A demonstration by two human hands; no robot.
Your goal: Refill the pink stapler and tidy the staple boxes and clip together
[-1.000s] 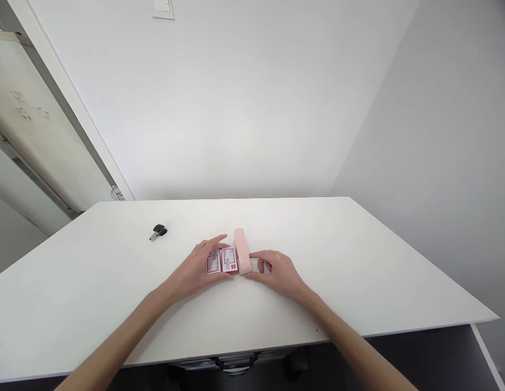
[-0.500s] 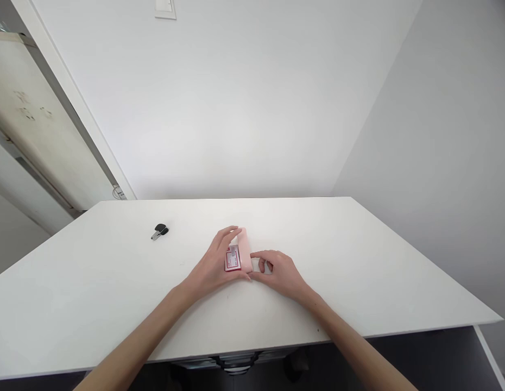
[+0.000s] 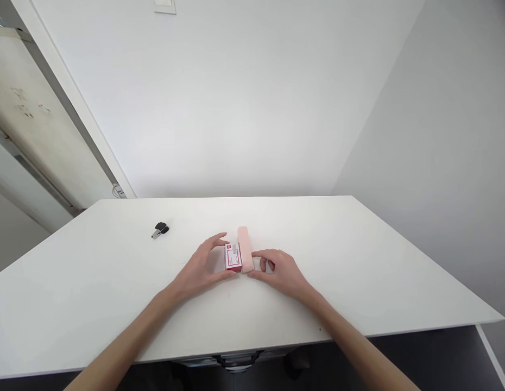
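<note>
The left hand [image 3: 202, 267] spreads thumb and fingers wide about a red-and-white box [image 3: 233, 257] beside the pink stapler [image 3: 245, 250] (whether it pinches, I cannot tell). The right hand [image 3: 279, 270], index and thumb parted, meets the stapler's right side; any firm hold is unclear.

Both my arms reach into view bare: the left forearm [image 3: 132, 326] from the lower left of the frame, the right forearm [image 3: 350, 336] from the lower right. They are slender and smooth in outline, narrowing gradually to slim wrists. My left hand [image 3: 201, 270] and right hand [image 3: 283, 272], near the middle of the frame, are bare too, with long, thin fingers [image 3: 260, 253] tapering at the tips. My nails are too small to make out.
</note>
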